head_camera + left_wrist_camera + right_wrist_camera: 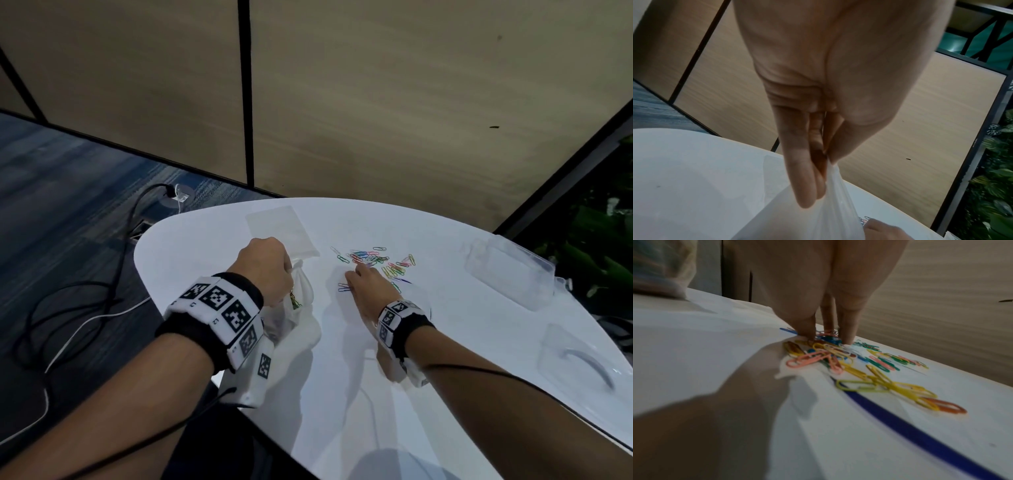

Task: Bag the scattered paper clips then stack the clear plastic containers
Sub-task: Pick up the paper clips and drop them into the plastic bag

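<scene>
Roughly: two clear containers (510, 274), one bag (301, 291), many scattered paper clips (376, 262).

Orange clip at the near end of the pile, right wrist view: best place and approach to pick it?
The orange clip lies flat on the table, apart from the dense heap, its rounded end free and its other end under a yellow clip. Probably pinch that free rounded end, coming from above on the near side, the right hand sliding it clear first.
</scene>
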{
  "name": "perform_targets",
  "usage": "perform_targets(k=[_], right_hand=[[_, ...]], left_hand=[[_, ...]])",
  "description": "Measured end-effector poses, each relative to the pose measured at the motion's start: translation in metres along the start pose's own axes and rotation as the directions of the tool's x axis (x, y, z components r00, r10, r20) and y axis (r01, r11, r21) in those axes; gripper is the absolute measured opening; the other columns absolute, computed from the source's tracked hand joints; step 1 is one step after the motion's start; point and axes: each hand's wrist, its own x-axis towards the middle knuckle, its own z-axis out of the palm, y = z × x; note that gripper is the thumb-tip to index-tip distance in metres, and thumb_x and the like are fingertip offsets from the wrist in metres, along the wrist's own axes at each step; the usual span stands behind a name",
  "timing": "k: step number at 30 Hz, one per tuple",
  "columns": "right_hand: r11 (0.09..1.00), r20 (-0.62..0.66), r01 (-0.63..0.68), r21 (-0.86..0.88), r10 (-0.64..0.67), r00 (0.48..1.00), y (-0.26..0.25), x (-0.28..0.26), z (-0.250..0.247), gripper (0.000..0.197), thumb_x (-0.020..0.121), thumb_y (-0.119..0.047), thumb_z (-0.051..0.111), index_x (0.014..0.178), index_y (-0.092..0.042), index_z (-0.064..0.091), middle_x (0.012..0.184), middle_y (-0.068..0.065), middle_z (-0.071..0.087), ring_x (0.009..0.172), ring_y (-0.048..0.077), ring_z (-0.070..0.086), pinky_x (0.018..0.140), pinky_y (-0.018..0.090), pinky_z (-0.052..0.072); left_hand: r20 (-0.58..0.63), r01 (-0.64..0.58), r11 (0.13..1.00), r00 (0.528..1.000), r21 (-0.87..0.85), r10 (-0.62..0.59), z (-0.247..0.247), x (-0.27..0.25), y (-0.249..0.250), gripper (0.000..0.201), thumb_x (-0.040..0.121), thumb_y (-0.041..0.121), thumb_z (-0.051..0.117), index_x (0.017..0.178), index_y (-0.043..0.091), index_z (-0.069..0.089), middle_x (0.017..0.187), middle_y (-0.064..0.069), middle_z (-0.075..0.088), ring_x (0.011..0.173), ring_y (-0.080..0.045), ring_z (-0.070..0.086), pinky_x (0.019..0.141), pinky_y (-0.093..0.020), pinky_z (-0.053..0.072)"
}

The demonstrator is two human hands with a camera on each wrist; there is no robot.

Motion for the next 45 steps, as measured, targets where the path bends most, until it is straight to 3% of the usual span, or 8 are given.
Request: perform_targets(k=[7,9,13,17,22,32,39,45], right_hand=[[0.898,-0.063,-0.250,0.362,0.291,0.955,0.020,-0.008,-0.036,0.016,0.084,-0.009,0.066,0.095,-0.012,0.078,0.098,0.006,0.074,0.097,0.022,0.066,0.087,0.026,0.050],[0.646,-0.007,-0.372,0.667,0.504,0.863,0.026,-0.016,-0.049,0.010,0.081,-0.010,0.073,0.089,-0.012,0.079,0.092,0.004,0.076,0.088,0.017,0.069,0.084,0.024,0.052],[-0.421,0.335,-0.129,0.898,0.463,0.821,0.018,-0.036,-0.095,0.009,0.081,0.006,0.071,0.090,0.004,0.071,0.094,0.020,0.071,0.074,0.022,0.073,0.070,0.023,0.060],[-0.608,0.334,-0.158,0.778,0.187,0.924,-0.018,-0.054,-0.138,0.016,0.085,0.004,0.067,0.100,0.006,0.066,0.096,0.015,0.071,0.089,0.022,0.073,0.079,0.025,0.060],[-0.399,0.353,-0.298,0.867,0.072,0.933,-0.071,-0.066,-0.133,0.015,0.085,0.012,0.063,0.099,0.010,0.067,0.094,0.021,0.069,0.077,0.021,0.070,0.073,0.023,0.060],[0.704,-0.086,0.100,0.703,-0.055,0.995,-0.089,-0.064,-0.125,0.028,0.081,-0.002,0.053,0.065,-0.017,0.070,0.058,-0.003,0.062,0.053,0.011,0.054,0.057,0.023,0.044],[0.440,-0.040,0.052,0.897,-0.037,0.999,-0.047,-0.037,-0.145,0.037,0.083,0.010,0.044,0.087,-0.006,0.077,0.079,0.008,0.075,0.078,0.021,0.074,0.077,0.037,0.061],[0.972,0.026,-0.005,0.236,-0.001,1.000,0.003,0.041,-0.083,0.045,0.098,-0.017,0.046,0.142,-0.022,0.049,0.154,0.004,0.038,0.141,0.023,0.035,0.117,0.034,0.027]], left_hand=[[0.027,-0.003,1.000,1.000,0.027,0.003,0.006,0.002,0.003,0.024,0.087,-0.001,0.055,0.097,0.006,0.076,0.089,-0.012,0.073,0.084,-0.031,0.073,0.077,-0.039,0.064],[0.039,-0.007,0.999,0.999,0.031,0.006,0.007,0.003,0.006,0.023,0.088,0.000,0.057,0.099,0.007,0.076,0.092,-0.012,0.073,0.086,-0.031,0.073,0.079,-0.039,0.064],[0.049,-0.008,1.000,0.999,0.015,0.007,0.010,0.003,0.010,0.020,0.090,0.003,0.059,0.101,0.008,0.075,0.098,-0.013,0.072,0.089,-0.031,0.073,0.081,-0.038,0.063],[0.039,-0.014,0.999,0.999,-0.033,0.015,0.013,0.003,0.012,0.019,0.091,0.002,0.057,0.096,0.005,0.075,0.097,-0.014,0.073,0.089,-0.031,0.073,0.080,-0.039,0.063],[0.015,-0.032,0.997,0.999,-0.066,0.033,0.015,0.000,0.019,0.027,0.091,0.001,0.054,0.072,0.007,0.071,0.075,-0.015,0.075,0.072,-0.031,0.076,0.072,-0.040,0.065],[0.033,-0.047,0.995,0.998,-0.092,0.051,0.016,-0.002,0.022,0.026,0.087,-0.001,0.054,0.077,0.004,0.077,0.074,-0.015,0.075,0.070,-0.029,0.076,0.072,-0.039,0.065],[-0.022,-0.045,0.994,0.999,-0.095,0.043,0.011,-0.004,0.017,0.020,0.092,0.003,0.057,0.094,0.006,0.077,0.091,-0.014,0.075,0.083,-0.031,0.074,0.079,-0.040,0.063],[0.009,-0.063,0.995,0.998,-0.074,0.064,0.012,-0.002,0.014,0.020,0.093,0.002,0.057,0.099,0.005,0.076,0.098,-0.014,0.071,0.087,-0.032,0.073,0.082,-0.040,0.062]])
